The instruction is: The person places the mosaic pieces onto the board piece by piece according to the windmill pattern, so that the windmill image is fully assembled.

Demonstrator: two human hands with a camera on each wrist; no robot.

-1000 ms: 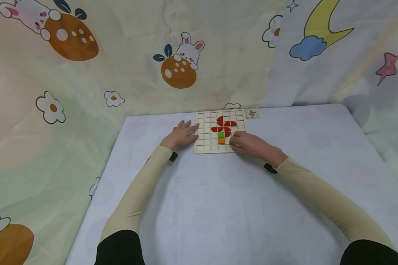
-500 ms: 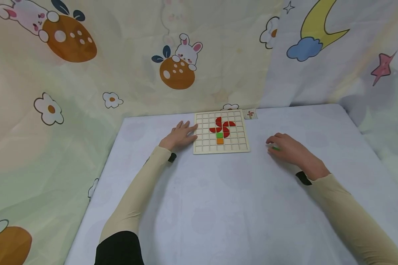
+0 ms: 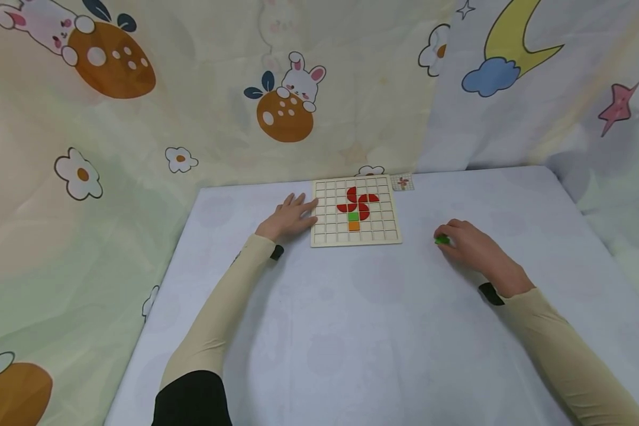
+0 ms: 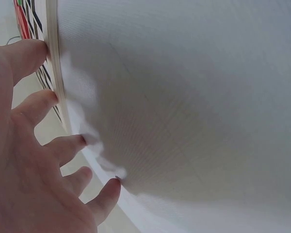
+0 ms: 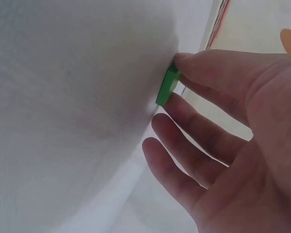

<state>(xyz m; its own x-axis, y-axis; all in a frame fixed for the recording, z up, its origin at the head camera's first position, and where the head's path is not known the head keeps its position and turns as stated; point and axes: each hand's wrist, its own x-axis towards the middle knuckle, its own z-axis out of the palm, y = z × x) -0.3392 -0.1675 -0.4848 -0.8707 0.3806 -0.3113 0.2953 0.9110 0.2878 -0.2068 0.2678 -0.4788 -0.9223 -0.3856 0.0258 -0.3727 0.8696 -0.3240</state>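
Note:
My left hand [image 3: 284,221] lies with spread fingers at the left edge of a pale grid board [image 3: 327,234]; in the left wrist view the thumb and a finger touch the board's side. On the board sit several red rounded pieces [image 3: 370,198] in a pinwheel, with a green square [image 3: 354,216] and an orange square [image 3: 354,226] in a column below. To the right of the board, my right hand [image 3: 471,251] pinches a green tile [image 5: 168,86] between thumb and fingers, low over the table. Its other fingers are loosely bent.
A small pattern card [image 3: 403,182] lies at the board's upper right corner. The white-covered table [image 3: 325,331] reaches back to a cloth backdrop [image 3: 213,89] printed with rabbits, flowers and a moon.
My right hand has moved right, away from the board, and now holds the green tile that was lying on the table. The left hand has stayed at the board's edge.

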